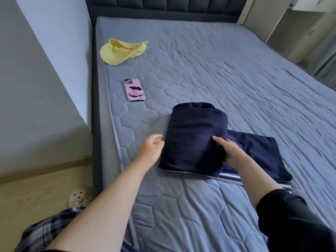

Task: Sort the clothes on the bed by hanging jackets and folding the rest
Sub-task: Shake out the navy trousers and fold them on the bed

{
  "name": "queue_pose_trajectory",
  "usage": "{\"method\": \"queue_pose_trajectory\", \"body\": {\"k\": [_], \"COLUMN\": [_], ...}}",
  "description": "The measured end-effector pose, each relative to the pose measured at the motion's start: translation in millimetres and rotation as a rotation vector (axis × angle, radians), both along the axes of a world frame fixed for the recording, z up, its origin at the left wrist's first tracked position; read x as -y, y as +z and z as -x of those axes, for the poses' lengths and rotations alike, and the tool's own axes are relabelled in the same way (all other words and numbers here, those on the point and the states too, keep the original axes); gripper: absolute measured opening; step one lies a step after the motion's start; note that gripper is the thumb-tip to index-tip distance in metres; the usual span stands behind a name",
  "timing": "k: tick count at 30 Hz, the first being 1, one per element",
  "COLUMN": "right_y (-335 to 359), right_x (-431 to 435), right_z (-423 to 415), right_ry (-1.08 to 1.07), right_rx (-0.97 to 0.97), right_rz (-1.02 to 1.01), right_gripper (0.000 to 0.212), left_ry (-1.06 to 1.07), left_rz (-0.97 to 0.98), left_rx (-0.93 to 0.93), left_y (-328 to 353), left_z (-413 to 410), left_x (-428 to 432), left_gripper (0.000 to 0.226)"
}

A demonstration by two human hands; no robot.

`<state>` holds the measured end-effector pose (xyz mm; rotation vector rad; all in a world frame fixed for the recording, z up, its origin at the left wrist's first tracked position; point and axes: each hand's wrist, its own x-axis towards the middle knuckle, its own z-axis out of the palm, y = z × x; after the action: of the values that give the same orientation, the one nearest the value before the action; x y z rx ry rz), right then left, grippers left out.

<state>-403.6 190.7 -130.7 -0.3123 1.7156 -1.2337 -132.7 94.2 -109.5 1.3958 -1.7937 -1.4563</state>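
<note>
your right hand (234, 154) pinches the navy bundle (194, 137) | left hand (151, 149) loosely curled beside it | lift one-sided and the fold likely flops open

Folded navy garment (194, 139) atop flat navy striped-hem garment (261, 153), near edge of bed (236, 70).

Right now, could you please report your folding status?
Right hand grips folded navy garment; left hand relaxed beside its edge. Phone, yellow cap well clear.
</note>
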Motion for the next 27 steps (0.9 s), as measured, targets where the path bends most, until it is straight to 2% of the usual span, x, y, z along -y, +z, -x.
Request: {"method": "queue_pose_trajectory", "body": {"k": [3, 5, 7, 11, 16, 21, 24, 27], "right_y": [2, 0, -4, -4, 5, 7, -2, -15], "right_x": [6, 12, 16, 28, 54, 88, 94, 83], "right_z": [-7, -17, -29, -47, -78, -141, -164, -154], "right_ry": [0.013, 0.016, 0.007, -0.032, 0.012, 0.096, 0.068, 0.011], "right_rx": [-0.003, -0.057, -0.089, -0.167, -0.233, -0.267, -0.255, -0.241], "right_rz": [-0.015, -0.022, -0.024, -0.015, 0.036, 0.110, 0.078, -0.034], "right_gripper": [0.039, 0.035, 0.030, 0.032, 0.030, 0.018, 0.012, 0.017], "left_ry": [0.058, 0.059, 0.099, 0.235, 0.325, 0.490, 0.360, 0.153], "left_rz": [-0.454, -0.573, -0.558, -0.568, -0.503, -0.393, -0.370, -0.359], "left_rx": [-0.193, -0.300, -0.306, -0.293, -0.229, 0.163, 0.416, 0.371], "left_y": [-17, -23, -27, -21, -12, 0, 2, 2], "left_z": [3, 9, 15, 17, -20, -85, -107, -101], "left_x": [-3, -9, -11, -3, 23, 63, 69, 59], "left_gripper": [0.042, 0.045, 0.043, 0.020, 0.021, 0.012, 0.022, 0.039]}}
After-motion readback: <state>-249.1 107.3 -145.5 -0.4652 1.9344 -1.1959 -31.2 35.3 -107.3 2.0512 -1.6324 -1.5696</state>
